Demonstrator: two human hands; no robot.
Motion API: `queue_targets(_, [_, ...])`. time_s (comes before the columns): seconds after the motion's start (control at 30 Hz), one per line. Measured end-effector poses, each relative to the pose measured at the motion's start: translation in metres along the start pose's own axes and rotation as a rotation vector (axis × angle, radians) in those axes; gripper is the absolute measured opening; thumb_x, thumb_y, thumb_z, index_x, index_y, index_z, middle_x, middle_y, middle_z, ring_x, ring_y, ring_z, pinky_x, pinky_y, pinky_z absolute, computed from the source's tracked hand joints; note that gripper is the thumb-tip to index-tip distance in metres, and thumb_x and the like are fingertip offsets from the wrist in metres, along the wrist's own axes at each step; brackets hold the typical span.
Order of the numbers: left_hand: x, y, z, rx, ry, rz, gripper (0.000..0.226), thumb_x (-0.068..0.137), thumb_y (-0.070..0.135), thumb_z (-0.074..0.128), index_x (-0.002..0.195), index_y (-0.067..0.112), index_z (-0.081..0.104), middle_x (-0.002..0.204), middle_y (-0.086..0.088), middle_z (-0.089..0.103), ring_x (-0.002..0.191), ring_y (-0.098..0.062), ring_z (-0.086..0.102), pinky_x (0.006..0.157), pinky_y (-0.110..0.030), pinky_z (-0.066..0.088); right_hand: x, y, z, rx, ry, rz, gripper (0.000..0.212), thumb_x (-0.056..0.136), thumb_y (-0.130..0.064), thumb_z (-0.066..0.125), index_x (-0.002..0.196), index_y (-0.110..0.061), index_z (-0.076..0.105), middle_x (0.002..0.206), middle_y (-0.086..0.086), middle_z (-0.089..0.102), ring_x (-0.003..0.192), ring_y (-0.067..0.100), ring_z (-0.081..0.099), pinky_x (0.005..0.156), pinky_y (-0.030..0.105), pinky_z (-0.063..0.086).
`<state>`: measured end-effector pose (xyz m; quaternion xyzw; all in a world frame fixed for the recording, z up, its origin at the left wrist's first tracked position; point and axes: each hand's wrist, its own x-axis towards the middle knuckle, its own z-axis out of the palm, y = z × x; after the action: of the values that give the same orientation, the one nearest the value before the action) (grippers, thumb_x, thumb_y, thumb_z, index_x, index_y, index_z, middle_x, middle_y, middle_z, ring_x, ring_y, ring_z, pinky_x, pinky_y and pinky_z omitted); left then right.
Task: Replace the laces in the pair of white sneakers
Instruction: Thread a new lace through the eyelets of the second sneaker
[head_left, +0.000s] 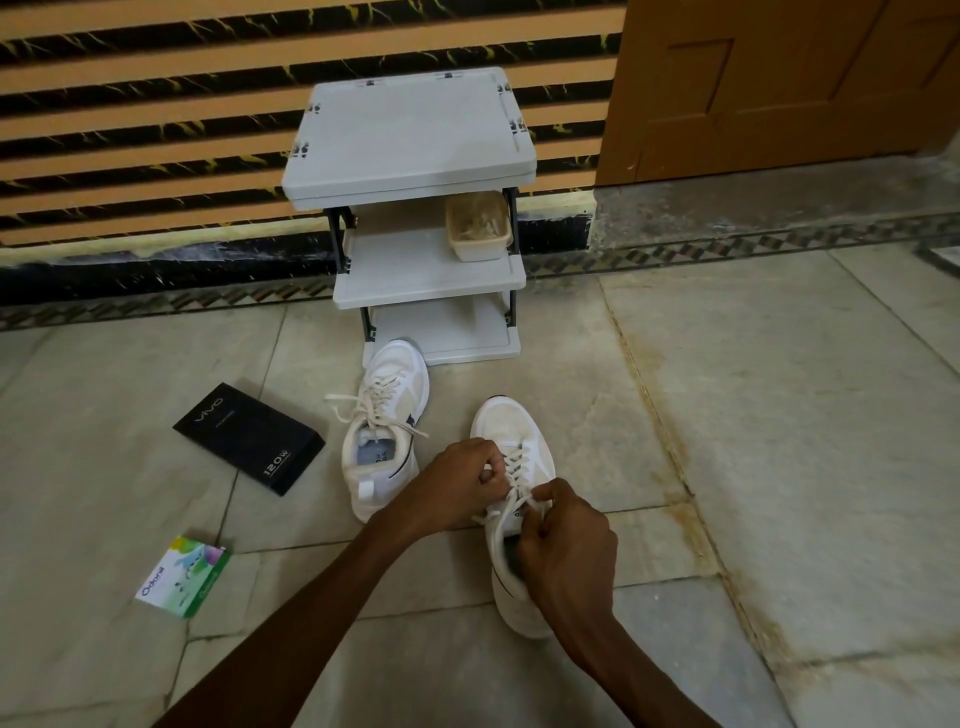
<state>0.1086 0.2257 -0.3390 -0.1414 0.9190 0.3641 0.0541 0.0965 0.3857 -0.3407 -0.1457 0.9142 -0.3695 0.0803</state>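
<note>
The nearer white sneaker (506, 422) stands toe-away on the tiled floor (789, 426), heel towards the person, which puts its eyelet rows directly under both wrists. The left hand (465, 480) curls at the left side of the tongue and pinches the lace (515, 461) there. The right hand (563, 538) pinches a lace end over the collar, seemingly drawing it taut against the other hand's hold. The second white sneaker (397, 371) sits just beside it to the left, laced, with loose ends (340, 401) trailing. Its toe almost meets the foot of the grey shelf rack (415, 135). A black vivo box (249, 436) and a green Odonil box (182, 577) lie further left, well apart from the hands. To the right the floor is bare, so the right elbow has room to swing out, while the neighbouring shoe crowds the left.
</note>
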Motion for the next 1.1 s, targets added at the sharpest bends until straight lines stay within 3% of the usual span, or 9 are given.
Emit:
queue_targets(0.1, [0.002,-0.002,-0.002,-0.067,-0.045,-0.037,0.005,0.084,0.018,0.062,0.085,0.013,0.064,0.089,0.000,0.066,0.082,-0.015,0.063,0.078,-0.038,0.052,0.001,0.000,0.001,0.005,-0.016,0.011,0.019,0.089,-0.028,0.065,0.104,-0.017,0.067,0.088,-0.001,0.071,0.069,0.005,0.053,0.063,0.007,0.030])
queue_targets(0.27, [0.005,-0.003,-0.009,-0.140,-0.127,-0.077,0.005,0.083,0.025,0.059,0.082,0.023,0.064,0.084,0.002,0.067,0.080,-0.012,0.062,0.073,-0.029,0.049,0.003,-0.001,0.003,-0.012,-0.073,0.070,0.028,0.092,-0.034,0.061,0.115,-0.018,0.065,0.101,-0.001,0.071,0.088,0.012,0.066,0.077,0.013,0.038])
queue_targets(0.4, [0.006,-0.002,-0.010,-0.140,-0.109,-0.067,0.005,0.085,0.019,0.062,0.082,0.021,0.065,0.087,0.001,0.069,0.086,-0.015,0.064,0.077,-0.029,0.050,0.003,-0.001,0.003,-0.021,-0.067,0.064,0.023,0.091,-0.033,0.063,0.109,-0.019,0.066,0.094,-0.002,0.071,0.076,0.009,0.061,0.072,0.010,0.038])
queue_targets(0.5, [0.005,-0.002,-0.013,-0.101,-0.011,-0.005,0.005,0.084,0.011,0.066,0.085,0.012,0.071,0.091,0.002,0.072,0.087,-0.010,0.066,0.079,-0.026,0.052,0.001,-0.001,0.003,-0.027,-0.024,0.026,0.010,0.089,-0.027,0.064,0.097,-0.021,0.066,0.072,-0.009,0.062,0.057,0.002,0.046,0.055,0.006,0.030])
queue_targets(0.6, [0.003,-0.002,-0.018,-0.061,0.029,0.081,0.009,0.082,0.009,0.072,0.089,0.011,0.076,0.091,0.001,0.073,0.082,-0.006,0.065,0.074,-0.014,0.050,0.001,0.000,0.003,-0.009,-0.019,0.014,0.007,0.089,-0.026,0.063,0.093,-0.021,0.065,0.072,-0.008,0.063,0.056,0.002,0.046,0.058,0.014,0.042])
queue_targets(0.73, [0.000,0.001,-0.013,0.018,0.081,0.114,0.011,0.079,0.015,0.077,0.090,0.013,0.078,0.089,-0.001,0.074,0.082,-0.012,0.066,0.076,-0.023,0.051,0.002,0.002,0.003,-0.002,-0.013,0.015,0.009,0.088,-0.027,0.065,0.094,-0.020,0.066,0.078,-0.005,0.068,0.060,0.004,0.047,0.056,0.006,0.028])
queue_targets(0.87, [-0.001,0.003,-0.007,0.044,0.119,0.086,0.006,0.081,0.016,0.073,0.086,0.015,0.075,0.091,0.000,0.071,0.083,-0.012,0.064,0.078,-0.027,0.051,0.001,0.001,0.004,0.003,-0.013,0.022,0.011,0.089,-0.028,0.065,0.096,-0.020,0.066,0.081,-0.004,0.069,0.063,0.005,0.051,0.066,0.015,0.044])
queue_targets(0.93, [-0.002,0.004,-0.004,0.022,0.102,0.016,0.005,0.082,0.017,0.070,0.085,0.014,0.073,0.094,0.000,0.070,0.088,-0.013,0.065,0.080,-0.029,0.052,0.001,0.001,0.004,-0.009,-0.003,0.023,0.016,0.089,-0.029,0.065,0.101,-0.020,0.067,0.084,-0.004,0.070,0.068,0.009,0.059,0.066,0.013,0.039])
queue_targets(1.1, [-0.002,0.003,-0.010,-0.118,0.053,-0.063,0.006,0.084,0.013,0.068,0.086,0.011,0.074,0.093,0.002,0.072,0.088,-0.006,0.064,0.073,-0.009,0.043,-0.001,0.001,0.004,-0.067,-0.039,0.025,0.023,0.089,-0.035,0.063,0.104,-0.018,0.064,0.092,-0.002,0.070,0.078,0.013,0.065,0.067,0.015,0.039])
